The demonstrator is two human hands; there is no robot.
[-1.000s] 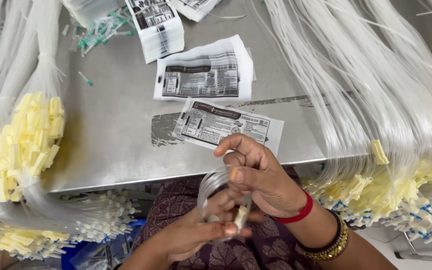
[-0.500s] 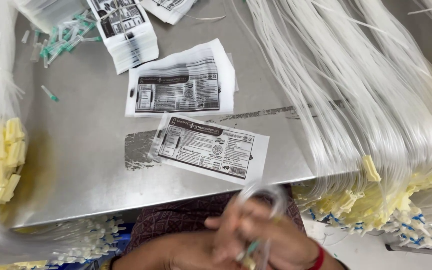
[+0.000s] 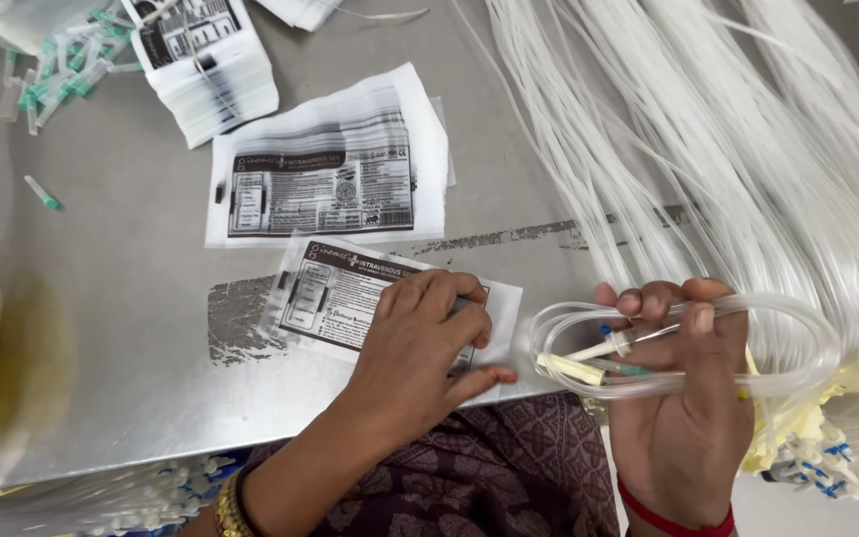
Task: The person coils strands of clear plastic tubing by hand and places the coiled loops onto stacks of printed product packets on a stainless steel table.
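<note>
- Packing step, I judge: left hand [image 3: 420,343] presses flat on printed pouch [image 3: 335,298] at table [image 3: 111,348] front edge.
- Right hand [image 3: 683,398] pinches coiled tubing [image 3: 787,343].
- Next calls for opening pouch mouth.

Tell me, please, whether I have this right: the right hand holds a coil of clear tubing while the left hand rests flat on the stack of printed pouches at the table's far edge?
Not quite. The head view shows the left hand resting on the single printed pouch nearest the person, not on the far stack. The right hand does hold the coil of clear tubing.
</note>
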